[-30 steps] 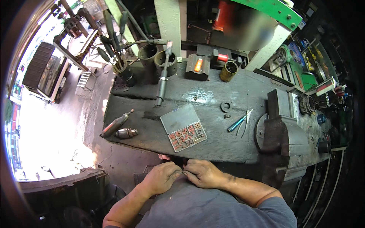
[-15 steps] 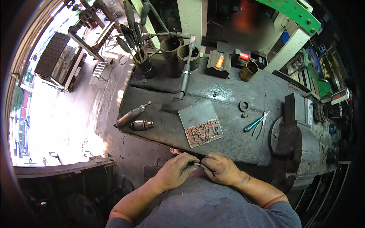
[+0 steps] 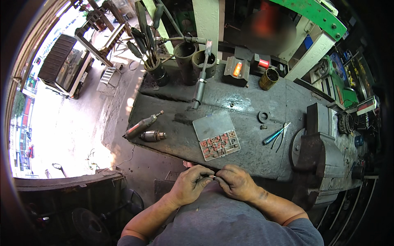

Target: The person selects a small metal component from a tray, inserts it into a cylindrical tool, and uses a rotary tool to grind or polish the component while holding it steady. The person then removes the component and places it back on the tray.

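Close to my body, just off the bench's front edge, my left hand [image 3: 191, 184] and my right hand [image 3: 236, 182] meet with fingers pinched. Between the fingertips shows a small, pale, thin piece [image 3: 212, 176], too small to name. Both hands seem closed on it. Straight ahead on the bench lies an opened clear plastic compartment box [image 3: 219, 145], its lid folded back, holding several small reddish and metal parts. To the left rest a pencil-shaped grinder [image 3: 143, 125] and a motor armature [image 3: 153, 135].
The dark metal bench [image 3: 172, 117] carries a black ring [image 3: 263, 117], a blue-handled tool [image 3: 273, 137] and thin tools beside it. A large vise [image 3: 320, 151] stands right. Behind are a tool-filled can [image 3: 158, 74], an air ratchet-like tool [image 3: 200, 88], a metal block [image 3: 235, 74] and a tin [image 3: 269, 78].
Both hands keep nearly the same pinched pose, with only slight finger movement. The view has shifted very slightly; the things on the bench stay in place.
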Tool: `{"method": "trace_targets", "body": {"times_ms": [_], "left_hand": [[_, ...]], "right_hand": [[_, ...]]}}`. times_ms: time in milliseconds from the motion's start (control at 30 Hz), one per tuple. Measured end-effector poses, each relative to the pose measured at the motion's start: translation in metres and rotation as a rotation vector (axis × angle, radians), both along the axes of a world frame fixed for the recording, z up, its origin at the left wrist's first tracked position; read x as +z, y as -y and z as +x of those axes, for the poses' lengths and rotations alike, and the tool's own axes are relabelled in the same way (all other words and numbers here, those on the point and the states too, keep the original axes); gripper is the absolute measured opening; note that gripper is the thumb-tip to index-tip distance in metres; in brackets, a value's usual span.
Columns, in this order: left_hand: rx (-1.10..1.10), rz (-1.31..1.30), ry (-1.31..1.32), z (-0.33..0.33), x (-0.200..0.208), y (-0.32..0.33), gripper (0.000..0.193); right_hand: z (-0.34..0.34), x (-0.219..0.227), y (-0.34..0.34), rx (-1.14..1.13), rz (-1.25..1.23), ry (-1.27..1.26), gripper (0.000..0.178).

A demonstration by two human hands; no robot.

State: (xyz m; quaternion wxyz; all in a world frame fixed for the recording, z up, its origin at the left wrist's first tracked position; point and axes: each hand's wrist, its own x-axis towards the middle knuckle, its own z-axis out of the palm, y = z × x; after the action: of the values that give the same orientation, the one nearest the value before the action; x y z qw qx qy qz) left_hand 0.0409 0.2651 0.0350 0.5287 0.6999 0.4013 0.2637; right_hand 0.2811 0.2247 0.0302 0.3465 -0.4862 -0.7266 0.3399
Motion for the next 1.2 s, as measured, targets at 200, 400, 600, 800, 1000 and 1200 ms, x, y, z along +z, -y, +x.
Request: {"method": "trace_targets", "body": {"times_ms": [200,400,600,800,1000,1200], "left_hand": [[0.029,0.004,0.037,0.000,-0.007,-0.002,0.027],[0.034,-0.036,-0.015,0.001,-0.007,-0.001,0.027],[0.045,0.028,-0.010,0.008,-0.012,0.000,0.027],[0.012,-0.034,-0.072,0.008,-0.006,0.004,0.030],[-0.002,0.096,-0.034,0.009,-0.012,-0.003,0.034],[0.122,-0.307,0.092,0.006,-0.013,0.005,0.024]], "right_hand": [[0.002,0.004,0.002,-0.001,-0.167,-0.083,0.015],[0.000,0.000,0.002,-0.072,-0.106,-0.101,0.011],[0.002,-0.001,0.005,-0.086,-0.068,-0.069,0.009],[0.007,0.001,0.006,-0.113,-0.105,-0.096,0.007],[0.005,0.001,0.004,-0.125,-0.091,-0.096,0.007],[0.001,-0.002,0.007,-0.131,-0.148,-0.107,0.007]]}}
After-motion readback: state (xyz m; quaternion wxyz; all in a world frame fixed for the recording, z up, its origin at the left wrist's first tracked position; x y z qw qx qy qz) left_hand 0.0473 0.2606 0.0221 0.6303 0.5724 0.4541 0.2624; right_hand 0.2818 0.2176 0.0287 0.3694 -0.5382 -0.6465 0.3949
